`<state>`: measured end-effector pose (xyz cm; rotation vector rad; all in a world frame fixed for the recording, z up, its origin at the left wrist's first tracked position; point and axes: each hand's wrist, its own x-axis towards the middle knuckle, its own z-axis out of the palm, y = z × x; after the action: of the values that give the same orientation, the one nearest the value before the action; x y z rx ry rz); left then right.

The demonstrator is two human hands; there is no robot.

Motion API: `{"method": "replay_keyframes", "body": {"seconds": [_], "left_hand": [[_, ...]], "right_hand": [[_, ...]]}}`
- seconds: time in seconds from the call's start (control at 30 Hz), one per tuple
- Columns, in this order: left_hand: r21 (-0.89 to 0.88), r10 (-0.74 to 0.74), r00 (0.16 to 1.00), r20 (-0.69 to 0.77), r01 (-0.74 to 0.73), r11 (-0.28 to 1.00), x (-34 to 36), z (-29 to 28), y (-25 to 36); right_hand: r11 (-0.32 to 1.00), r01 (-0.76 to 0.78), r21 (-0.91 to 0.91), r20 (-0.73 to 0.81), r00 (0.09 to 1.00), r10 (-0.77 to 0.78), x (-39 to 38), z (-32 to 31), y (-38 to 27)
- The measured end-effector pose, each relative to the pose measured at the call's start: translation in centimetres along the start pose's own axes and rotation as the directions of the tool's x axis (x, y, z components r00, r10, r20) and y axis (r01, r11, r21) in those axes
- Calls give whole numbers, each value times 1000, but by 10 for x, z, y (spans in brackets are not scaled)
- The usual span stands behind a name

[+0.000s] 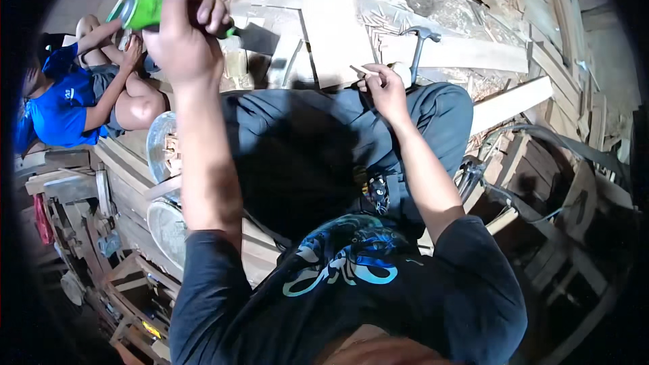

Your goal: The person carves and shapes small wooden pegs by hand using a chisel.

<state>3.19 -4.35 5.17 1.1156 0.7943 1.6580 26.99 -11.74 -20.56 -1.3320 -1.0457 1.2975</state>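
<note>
My left hand (186, 34) is raised at the upper left, its fingers wrapped round a green-handled tool (143, 11). A flat, dark grey piece like a broad blade (259, 38) shows just past its green end. Above my right knee, my right hand (385, 91) pinches a thin wooden peg (358, 70) between thumb and fingers. Close beyond that hand lies a hammer (420, 47) with a dark metal head. A wide pale board (331, 27) lies in front of my lap, with several small wooden pegs (382, 23) scattered beside it.
At the left a co-worker in a blue shirt (74, 105) sits close to my left arm. Two round metal basins (165, 226) stand by my left side. Long planks (460, 53) lie ahead and to the right; scrap wood (534, 155) and a dark cable (561, 213) lie at the right.
</note>
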Motion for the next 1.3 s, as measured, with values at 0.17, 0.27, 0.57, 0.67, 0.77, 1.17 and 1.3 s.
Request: {"method": "replay_keyframes", "body": {"seconds": [0.17,0.27,0.57,0.67,0.77,1.17,1.3], "left_hand": [[-150,-34,992,-122,16,989,-44,31,-70],[-103,-133,955,-265,110,989,-58,38,-104],[9,-128,985,-120,130,991,-67,37,-140],[-31,-169,984,-56,167,985,-67,39,-140],[-34,-133,991,-9,133,991,-65,40,-147],[177,-16,994,108,-3,984,-74,40,-152],[338,-94,985,145,40,940,-83,43,-165]], "right_hand": [[962,72,-264,-30,996,-83,-6,5,-7],[795,326,-511,40,933,-357,-2,7,-5],[884,283,-373,13,954,-301,-4,12,-1],[864,340,-371,9,932,-363,-3,13,-3],[845,323,-427,23,938,-347,-4,12,-2],[847,323,-423,107,946,-307,-8,12,-1],[827,364,-429,61,925,-375,-4,13,2]]}}
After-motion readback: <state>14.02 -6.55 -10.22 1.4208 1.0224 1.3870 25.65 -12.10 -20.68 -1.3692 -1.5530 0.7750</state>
